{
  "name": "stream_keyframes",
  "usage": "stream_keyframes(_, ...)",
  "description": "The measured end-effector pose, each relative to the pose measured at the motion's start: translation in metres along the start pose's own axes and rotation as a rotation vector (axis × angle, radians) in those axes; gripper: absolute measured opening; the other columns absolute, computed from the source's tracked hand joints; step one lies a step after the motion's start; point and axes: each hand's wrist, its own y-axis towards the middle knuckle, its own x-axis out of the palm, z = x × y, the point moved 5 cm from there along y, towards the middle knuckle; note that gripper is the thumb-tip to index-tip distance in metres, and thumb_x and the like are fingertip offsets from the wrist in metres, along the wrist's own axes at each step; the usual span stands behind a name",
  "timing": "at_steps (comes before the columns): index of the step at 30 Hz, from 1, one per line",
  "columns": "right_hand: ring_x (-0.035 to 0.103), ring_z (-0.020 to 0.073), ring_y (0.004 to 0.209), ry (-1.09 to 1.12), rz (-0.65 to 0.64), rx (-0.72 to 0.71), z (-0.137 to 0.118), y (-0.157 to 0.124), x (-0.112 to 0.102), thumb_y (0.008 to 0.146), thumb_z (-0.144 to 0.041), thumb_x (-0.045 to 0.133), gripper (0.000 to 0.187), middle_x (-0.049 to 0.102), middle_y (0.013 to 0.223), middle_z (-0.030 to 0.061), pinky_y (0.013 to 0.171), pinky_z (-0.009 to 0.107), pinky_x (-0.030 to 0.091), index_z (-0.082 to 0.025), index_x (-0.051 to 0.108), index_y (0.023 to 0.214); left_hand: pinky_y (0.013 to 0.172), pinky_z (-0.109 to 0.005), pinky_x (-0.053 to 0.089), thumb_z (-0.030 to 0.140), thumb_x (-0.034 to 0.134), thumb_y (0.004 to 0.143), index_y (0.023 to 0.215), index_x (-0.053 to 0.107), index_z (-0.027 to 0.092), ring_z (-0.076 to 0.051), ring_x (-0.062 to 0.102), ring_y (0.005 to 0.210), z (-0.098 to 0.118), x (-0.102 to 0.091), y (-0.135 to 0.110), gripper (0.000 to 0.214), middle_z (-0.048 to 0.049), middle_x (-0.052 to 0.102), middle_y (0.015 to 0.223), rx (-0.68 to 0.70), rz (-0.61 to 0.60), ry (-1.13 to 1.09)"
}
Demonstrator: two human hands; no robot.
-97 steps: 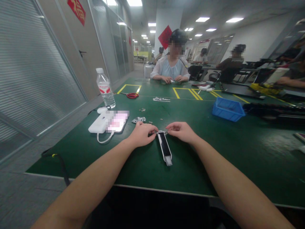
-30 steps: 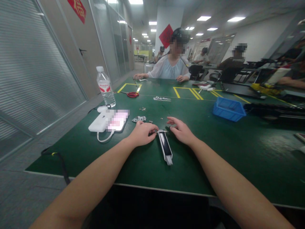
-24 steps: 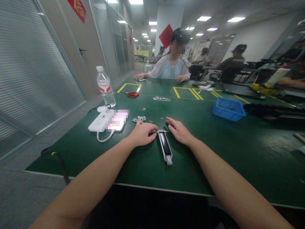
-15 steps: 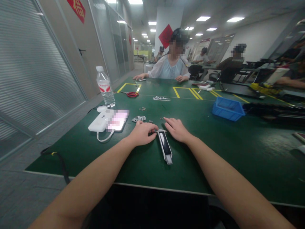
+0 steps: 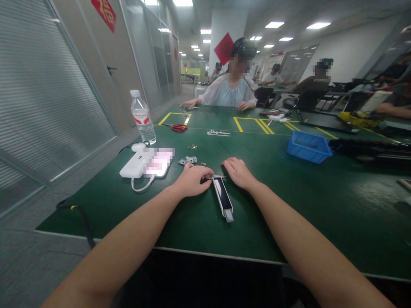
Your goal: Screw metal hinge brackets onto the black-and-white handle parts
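A long black and silver metal part (image 5: 222, 197) lies on the green table (image 5: 289, 205), its far end between my hands. My left hand (image 5: 192, 179) is closed, fingers pinched on the left side of that far end. My right hand (image 5: 236, 172) rests on the table just right of the part, fingers curled down over the spot where a small washer lay; whether it holds one I cannot see. A small metal hinge (image 5: 187, 161) and several tiny washers (image 5: 203, 163) lie just beyond my left hand.
A white power bank with cable (image 5: 135, 167) and a phone lie at left, a water bottle (image 5: 143, 122) behind them. Red scissors (image 5: 178, 127) and a blue bin (image 5: 308, 147) sit further off. A person in a light blouse (image 5: 229, 92) works at the table's far end.
My right hand let go of the part's far end, reached forward and left with fingers spread toward the loose washers, then curled down there. My left hand stayed pinched on the part.
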Motion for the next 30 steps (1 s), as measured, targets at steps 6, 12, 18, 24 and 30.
stream_keyframes(6,0.06,0.0201,0.092,-0.012,0.012,-0.061,0.006,-0.014,-0.017,0.079,-0.015,0.056,0.016,0.068,0.097,0.0079,0.087,0.034,0.045,-0.018,0.071,0.084,0.084,-0.038,0.032,0.025,0.051,0.081,0.102,0.063,0.022,-0.02,0.061,0.088,0.0,0.0,0.0,0.024,-0.0008,0.068,0.089,0.0,-0.008,0.007)
stream_keyframes(12,0.058,0.0171,0.073,-0.124,-0.016,0.04,0.006,-0.017,-0.024,0.078,-0.022,0.061,0.011,0.065,0.082,0.0061,0.068,0.029,0.044,-0.019,0.071,0.076,0.083,-0.038,0.031,0.025,0.05,0.084,0.102,0.063,0.022,-0.02,0.061,0.088,0.0,0.0,0.0,0.022,-0.001,0.068,0.089,-0.006,-0.022,0.026)
stream_keyframes(18,0.058,0.0163,0.071,-0.097,-0.013,0.046,0.003,-0.018,-0.023,0.078,-0.019,0.06,0.02,0.067,0.081,0.0045,0.067,0.029,0.044,-0.019,0.069,0.095,0.083,-0.037,0.031,0.026,0.049,0.088,0.104,0.062,0.023,-0.02,0.06,0.094,0.0,0.002,0.001,0.02,-0.0018,0.068,0.096,0.01,-0.025,0.039)
stream_keyframes(24,0.059,0.018,0.075,-0.144,-0.014,0.079,0.006,-0.019,-0.023,0.079,-0.024,0.061,0.013,0.065,0.084,0.0078,0.069,0.03,0.044,-0.019,0.072,0.085,0.086,-0.037,0.03,0.026,0.049,0.09,0.105,0.062,0.024,-0.02,0.059,0.099,-0.001,0.002,0.001,0.02,-0.0021,0.068,0.103,-0.005,-0.018,0.054)
stream_keyframes(30,0.057,0.0161,0.067,0.055,0.015,0.141,0.006,-0.019,-0.026,0.075,-0.02,0.063,0.005,0.064,0.073,0.0046,0.064,0.029,0.045,-0.018,0.067,0.072,0.084,-0.037,0.031,0.027,0.052,0.085,0.105,0.061,0.023,-0.021,0.059,0.096,0.0,0.0,-0.001,0.022,-0.0021,0.067,0.099,0.003,0.007,0.031)
